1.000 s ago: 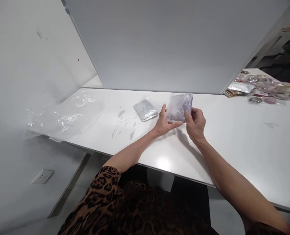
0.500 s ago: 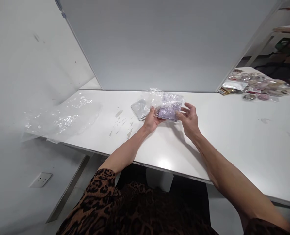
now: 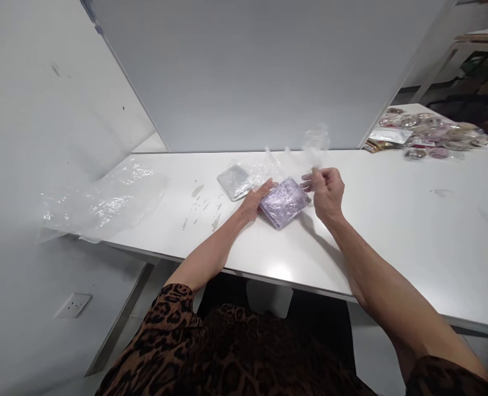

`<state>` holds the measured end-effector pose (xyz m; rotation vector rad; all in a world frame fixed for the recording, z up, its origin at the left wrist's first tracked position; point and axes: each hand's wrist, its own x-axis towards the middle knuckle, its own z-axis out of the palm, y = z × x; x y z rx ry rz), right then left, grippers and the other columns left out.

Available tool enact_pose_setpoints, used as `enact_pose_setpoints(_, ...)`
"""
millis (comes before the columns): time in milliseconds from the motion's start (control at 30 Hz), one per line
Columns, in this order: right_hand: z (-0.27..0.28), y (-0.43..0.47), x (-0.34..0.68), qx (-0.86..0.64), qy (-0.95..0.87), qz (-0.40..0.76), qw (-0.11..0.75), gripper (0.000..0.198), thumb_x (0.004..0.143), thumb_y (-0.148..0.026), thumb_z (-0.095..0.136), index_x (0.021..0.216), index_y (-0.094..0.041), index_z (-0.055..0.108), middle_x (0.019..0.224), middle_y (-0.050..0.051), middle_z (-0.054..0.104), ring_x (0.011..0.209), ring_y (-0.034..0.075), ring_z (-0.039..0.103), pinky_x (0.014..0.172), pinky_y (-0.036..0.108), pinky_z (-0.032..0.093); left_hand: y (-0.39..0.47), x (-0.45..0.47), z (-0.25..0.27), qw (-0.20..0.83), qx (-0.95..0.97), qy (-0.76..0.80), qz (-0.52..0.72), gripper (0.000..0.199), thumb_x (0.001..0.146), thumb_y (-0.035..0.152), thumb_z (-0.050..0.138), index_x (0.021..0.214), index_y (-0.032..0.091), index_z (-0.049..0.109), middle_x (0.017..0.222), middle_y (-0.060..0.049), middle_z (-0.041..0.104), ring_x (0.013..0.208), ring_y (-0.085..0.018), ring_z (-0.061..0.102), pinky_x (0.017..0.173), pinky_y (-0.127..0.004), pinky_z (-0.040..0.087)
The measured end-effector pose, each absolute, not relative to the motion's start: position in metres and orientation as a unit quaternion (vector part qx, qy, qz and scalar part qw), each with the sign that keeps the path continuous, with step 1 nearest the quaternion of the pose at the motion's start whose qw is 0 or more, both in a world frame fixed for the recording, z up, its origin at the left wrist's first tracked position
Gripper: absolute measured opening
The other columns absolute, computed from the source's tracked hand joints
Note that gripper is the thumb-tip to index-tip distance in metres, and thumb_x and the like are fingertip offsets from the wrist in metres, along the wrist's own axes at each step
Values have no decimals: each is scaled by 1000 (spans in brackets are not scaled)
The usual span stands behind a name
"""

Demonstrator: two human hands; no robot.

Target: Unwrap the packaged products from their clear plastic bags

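A flat purple packet in shiny clear wrapping is tilted above the white table, its left edge gripped by my left hand. My right hand is closed at the packet's upper right, pinching clear plastic film that stands up above the fingers. More crumpled film trails behind the packet, between the hands. Just left of my left hand, a flat silvery-grey square packet lies on the table, partly covered by film. What exactly is inside the purple packet I cannot make out.
A large sheet of clear plastic lies at the table's left end, overhanging the front edge. A grey panel rises along the back. Several small wrapped packets are heaped at the far right. A wall socket is at lower left.
The purple packet has turned and come nearer to me, more of its face now showing. My right hand has moved up and right, pulling film upward; my left hand keeps its hold.
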<state>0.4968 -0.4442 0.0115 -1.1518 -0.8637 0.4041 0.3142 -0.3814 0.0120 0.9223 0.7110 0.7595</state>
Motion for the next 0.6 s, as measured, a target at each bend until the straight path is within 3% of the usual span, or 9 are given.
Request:
enact_pose_setpoints(133,3,-430,519,-516,-211,286,779,49,81,-56,80,77,-25,42,62,-6,47,53,11,47,48,25,44,-383,314,15,781,417,324,334,15,88,27,78,92,13,81,93,-8,78,85,-17,70,103,-41,53)
enact_pose_setpoints(233,-9,-423,532,-537,-196,313,759,46,77,-49,82,76,-25,42,64,-5,43,57,13,47,52,28,46,-384,315,16,799,390,318,328,14,93,24,71,94,13,80,94,-7,77,84,-16,69,99,-38,55)
enact_pose_setpoints(300,-12,-424,534,-563,-218,248,757,41,78,-49,78,82,-25,45,72,-2,48,66,16,51,60,32,50,-384,315,17,806,366,315,343,15,95,24,69,94,14,80,93,-7,77,87,-16,69,98,-35,56)
enact_pose_setpoints(400,-4,-434,527,-576,-271,77,767,37,86,-55,69,101,-26,51,106,6,58,101,23,58,88,42,53,-382,317,15,809,336,308,371,20,99,24,63,93,14,79,92,-6,77,87,-15,69,98,-32,55)
enact_pose_setpoints(500,10,-447,515,-567,-458,-13,685,41,94,-61,59,116,-27,58,128,9,59,126,29,52,106,52,44,-380,320,13,811,316,306,385,22,100,27,61,94,15,78,95,-7,77,89,-16,69,99,-33,55)
enact_pose_setpoints(600,13,-452,505,-586,-611,-33,532,43,90,-62,65,112,-24,66,130,12,63,131,36,50,110,60,38,-379,321,13,813,305,310,386,22,100,31,62,99,16,78,99,-8,77,93,-18,70,100,-35,55)
